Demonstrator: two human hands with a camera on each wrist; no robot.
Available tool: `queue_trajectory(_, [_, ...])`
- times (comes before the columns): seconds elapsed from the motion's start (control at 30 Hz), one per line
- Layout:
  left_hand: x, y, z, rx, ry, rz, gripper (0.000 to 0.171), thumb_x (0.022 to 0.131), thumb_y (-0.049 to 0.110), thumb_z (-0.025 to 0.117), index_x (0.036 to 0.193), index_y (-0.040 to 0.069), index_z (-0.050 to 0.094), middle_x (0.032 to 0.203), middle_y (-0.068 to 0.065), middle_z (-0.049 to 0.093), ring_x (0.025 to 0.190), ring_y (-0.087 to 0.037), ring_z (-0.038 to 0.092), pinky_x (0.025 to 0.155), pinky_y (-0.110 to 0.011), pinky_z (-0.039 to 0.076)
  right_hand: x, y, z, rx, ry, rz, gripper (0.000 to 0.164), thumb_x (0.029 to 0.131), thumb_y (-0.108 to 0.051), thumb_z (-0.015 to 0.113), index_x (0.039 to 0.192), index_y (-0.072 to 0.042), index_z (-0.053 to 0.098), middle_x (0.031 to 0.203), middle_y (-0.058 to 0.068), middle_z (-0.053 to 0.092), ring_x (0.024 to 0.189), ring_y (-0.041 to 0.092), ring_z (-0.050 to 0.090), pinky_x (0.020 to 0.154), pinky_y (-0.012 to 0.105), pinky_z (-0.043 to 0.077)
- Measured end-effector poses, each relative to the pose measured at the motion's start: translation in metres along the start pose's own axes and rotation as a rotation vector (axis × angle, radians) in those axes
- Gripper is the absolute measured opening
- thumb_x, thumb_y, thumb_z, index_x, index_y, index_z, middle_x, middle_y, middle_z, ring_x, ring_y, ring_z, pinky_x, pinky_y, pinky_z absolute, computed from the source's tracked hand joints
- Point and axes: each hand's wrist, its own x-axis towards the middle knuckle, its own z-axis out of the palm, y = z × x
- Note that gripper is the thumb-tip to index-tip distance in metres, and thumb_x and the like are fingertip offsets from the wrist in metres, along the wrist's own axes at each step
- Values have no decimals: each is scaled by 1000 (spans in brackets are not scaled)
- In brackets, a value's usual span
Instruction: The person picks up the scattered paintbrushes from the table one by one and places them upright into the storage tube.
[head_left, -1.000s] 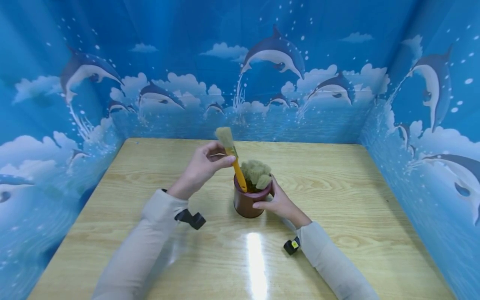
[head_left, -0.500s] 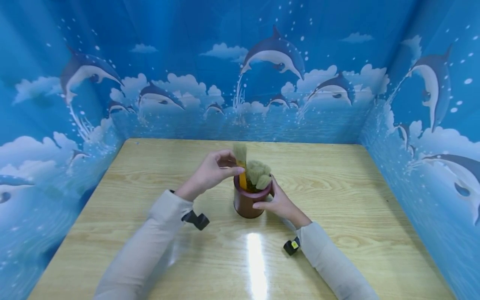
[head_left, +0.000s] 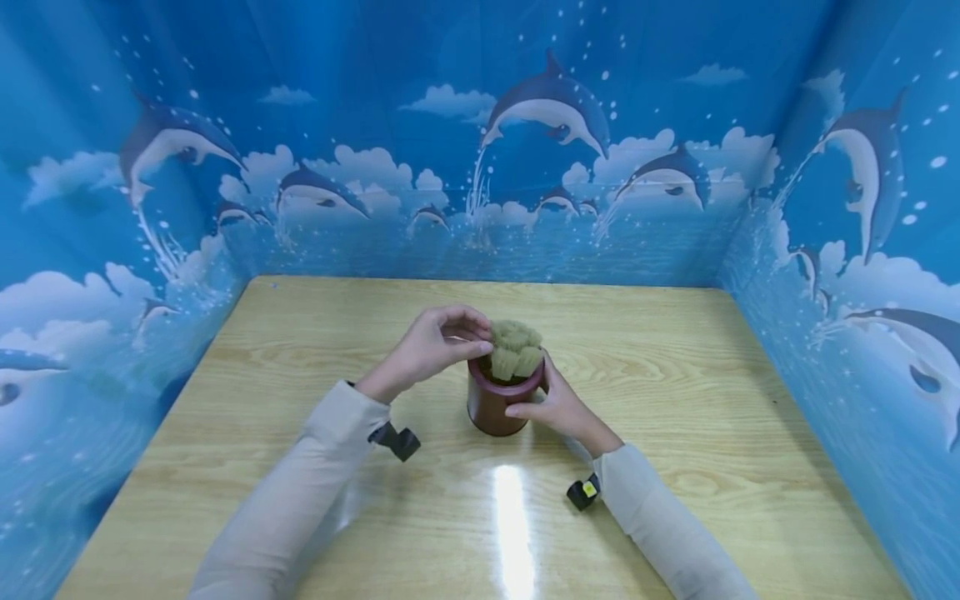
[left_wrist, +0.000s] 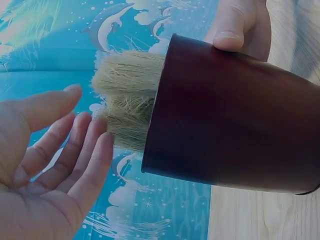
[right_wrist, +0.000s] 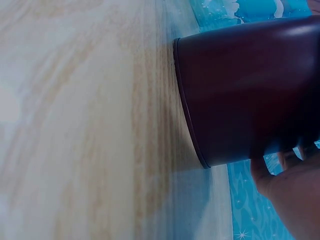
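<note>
A dark reddish-brown cylindrical pot [head_left: 495, 408] stands upright on the table, packed with paintbrushes [head_left: 514, 340]. Only their pale bristles show above its rim; their handles are hidden inside. From the right side, my right hand [head_left: 562, 408] grips the pot, thumb across the front. My left hand [head_left: 438, 343] is at the rim's left side, close to the bristles. In the left wrist view, the left hand's fingers are loosely extended beside the bristles [left_wrist: 127, 80], with nothing between thumb and fingers. The right wrist view has the pot's wall [right_wrist: 245, 90] resting in the right hand.
The wood-grain table [head_left: 660, 392] extends around the pot, with a bright light reflection in front. A blue curtain [head_left: 420, 133] printed with dolphins encloses the back and both sides.
My left hand has lowered an orange-handled paintbrush, bristles up, into the pot and let it go. My right hand has stayed on the pot.
</note>
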Motion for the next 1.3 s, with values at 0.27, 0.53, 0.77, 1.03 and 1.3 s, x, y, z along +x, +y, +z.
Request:
queue_trajectory(0.27, [-3, -3, 5, 272, 76, 203, 39, 94, 25, 64, 129, 8, 59, 133, -7, 56, 123, -22, 53, 98, -36, 49, 1, 1, 0, -1, 1, 9, 105, 79, -15, 79, 154, -19, 6, 154, 11, 26, 141, 31, 27, 115, 55, 18])
queue_trajectory(0.53, [-20, -4, 18, 689, -72, 376, 61, 101, 40, 44, 149, 5, 29, 157, -7, 23, 146, -24, 17, 118, -42, 20, 0, 0, 0, -1, -14, -18, 102, 81, -12, 78, 154, -17, 7, 155, 10, 24, 140, 30, 27, 115, 54, 20])
queue_trajectory(0.77, [-27, -7, 23, 811, -81, 431, 65, 100, 44, 44, 150, 6, 28, 158, -8, 23, 146, -24, 18, 117, -44, 23, 3, 11, -3, -5, -9, -25, 102, 80, -12, 78, 154, -17, 8, 156, 10, 22, 140, 31, 26, 115, 56, 18])
queue_trajectory(1.03, [-24, -13, 17, 749, -106, 388, 67, 101, 47, 39, 153, 11, 18, 160, -4, 13, 146, -22, 15, 118, -41, 20, 6, 29, -8, -48, -12, -22, 103, 80, -23, 80, 153, -29, 7, 156, 2, 23, 141, 26, 28, 115, 54, 20])
queue_trajectory(1.3, [-25, -22, -2, 684, -94, 329, 64, 102, 45, 39, 154, 18, 15, 160, -2, 12, 147, -21, 11, 119, -43, 17, -3, 23, -30, -256, -101, 7, 101, 84, -19, 75, 155, -20, 3, 159, 10, 14, 144, 33, 19, 115, 56, 20])
